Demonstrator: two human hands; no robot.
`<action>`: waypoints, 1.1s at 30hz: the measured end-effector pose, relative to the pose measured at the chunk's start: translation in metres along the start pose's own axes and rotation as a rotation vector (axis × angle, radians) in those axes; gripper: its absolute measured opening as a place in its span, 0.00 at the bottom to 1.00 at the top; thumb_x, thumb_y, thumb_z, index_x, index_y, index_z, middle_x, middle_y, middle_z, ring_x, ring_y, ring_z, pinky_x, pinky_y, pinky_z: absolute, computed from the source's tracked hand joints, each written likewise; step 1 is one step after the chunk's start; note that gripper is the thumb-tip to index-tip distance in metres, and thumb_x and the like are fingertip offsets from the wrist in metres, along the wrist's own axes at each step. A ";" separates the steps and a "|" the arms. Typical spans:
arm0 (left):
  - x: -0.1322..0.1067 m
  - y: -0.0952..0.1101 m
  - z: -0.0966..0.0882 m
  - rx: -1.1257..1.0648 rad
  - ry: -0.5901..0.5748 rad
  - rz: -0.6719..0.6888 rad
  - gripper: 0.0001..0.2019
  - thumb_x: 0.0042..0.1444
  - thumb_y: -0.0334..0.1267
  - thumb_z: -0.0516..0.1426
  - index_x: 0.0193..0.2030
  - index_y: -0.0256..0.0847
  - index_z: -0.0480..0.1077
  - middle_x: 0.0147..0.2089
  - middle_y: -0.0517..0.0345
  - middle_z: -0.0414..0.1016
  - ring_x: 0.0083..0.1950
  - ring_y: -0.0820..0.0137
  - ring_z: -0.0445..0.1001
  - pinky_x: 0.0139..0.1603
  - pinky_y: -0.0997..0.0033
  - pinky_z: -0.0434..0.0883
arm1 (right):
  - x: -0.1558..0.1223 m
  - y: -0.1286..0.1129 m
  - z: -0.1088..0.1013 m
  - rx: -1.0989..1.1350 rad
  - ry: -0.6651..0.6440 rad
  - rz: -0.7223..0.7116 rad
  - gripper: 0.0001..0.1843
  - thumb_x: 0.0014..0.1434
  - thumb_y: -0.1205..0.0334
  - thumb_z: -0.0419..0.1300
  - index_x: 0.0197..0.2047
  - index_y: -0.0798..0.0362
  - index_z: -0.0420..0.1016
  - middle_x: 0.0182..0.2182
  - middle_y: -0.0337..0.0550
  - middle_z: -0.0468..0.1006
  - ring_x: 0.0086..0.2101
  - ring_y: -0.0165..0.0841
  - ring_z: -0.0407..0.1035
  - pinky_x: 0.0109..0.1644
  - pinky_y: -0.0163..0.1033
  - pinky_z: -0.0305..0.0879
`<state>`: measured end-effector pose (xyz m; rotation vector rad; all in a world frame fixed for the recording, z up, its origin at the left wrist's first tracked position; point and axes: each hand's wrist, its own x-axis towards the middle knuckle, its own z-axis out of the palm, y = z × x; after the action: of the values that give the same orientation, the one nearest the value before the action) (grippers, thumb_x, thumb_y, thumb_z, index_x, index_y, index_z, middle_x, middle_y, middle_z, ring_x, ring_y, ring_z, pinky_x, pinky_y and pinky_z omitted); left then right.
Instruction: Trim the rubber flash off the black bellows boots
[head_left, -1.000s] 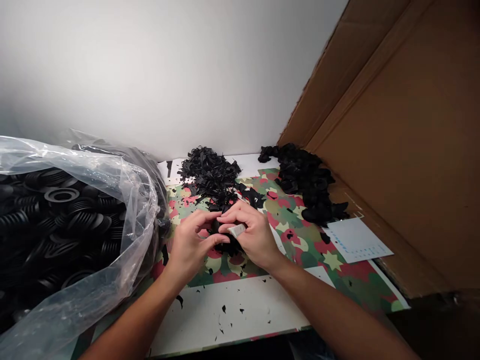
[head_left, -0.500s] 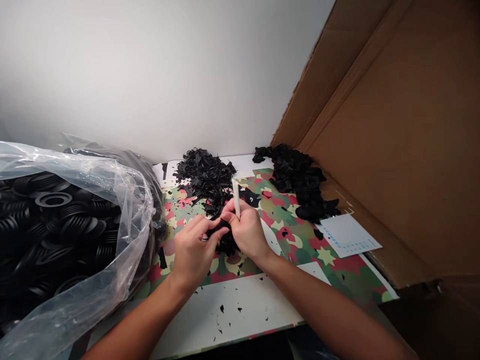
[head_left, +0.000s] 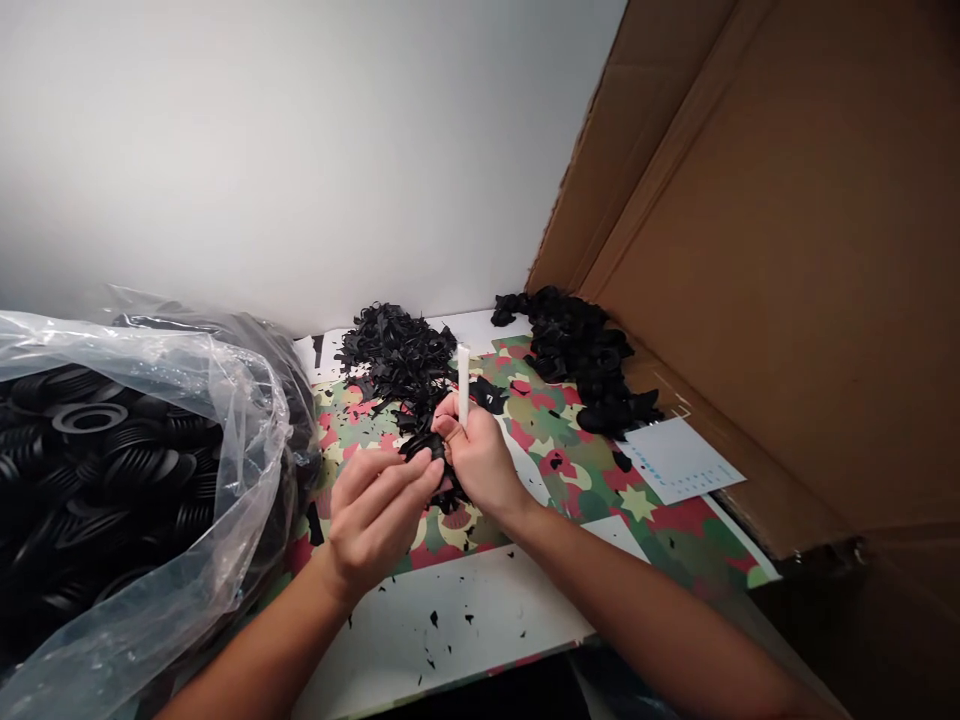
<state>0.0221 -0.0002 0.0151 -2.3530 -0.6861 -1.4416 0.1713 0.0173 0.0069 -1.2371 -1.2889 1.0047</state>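
Observation:
Both hands meet over a camouflage-patterned sheet [head_left: 600, 480]. My left hand [head_left: 375, 515] pinches a small black rubber part [head_left: 429, 447] between thumb and fingertips. My right hand [head_left: 480, 455] is closed round a thin white tool [head_left: 463, 385] that stands upright above the fist, and it touches the same black part. Most of the part is hidden by the fingers.
A clear plastic bag [head_left: 225, 480] full of black ribbed rubber parts [head_left: 97, 460] fills the left. A heap of black trimmings [head_left: 397, 355] and a pile of black parts [head_left: 585, 355] lie behind the hands. A cardboard wall [head_left: 787, 250] stands at right, with a white paper [head_left: 679, 460] by it.
The white tool has swung from lying in my right hand to standing upright. My left fingers have loosened and slid lower on the black part. The view has shifted slightly right.

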 end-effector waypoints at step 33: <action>-0.003 0.006 -0.003 -0.789 0.152 -1.188 0.12 0.42 0.37 0.75 0.36 0.44 0.84 0.35 0.55 0.84 0.35 0.67 0.81 0.33 0.74 0.78 | -0.002 -0.011 -0.029 0.202 -0.399 0.047 0.19 0.56 0.44 0.69 0.29 0.51 0.77 0.21 0.35 0.71 0.23 0.28 0.64 0.28 0.36 0.62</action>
<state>0.0223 -0.0074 0.0132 -2.2822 -1.9576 -2.7183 0.1981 0.0111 0.0207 -0.9440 -1.4212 1.4305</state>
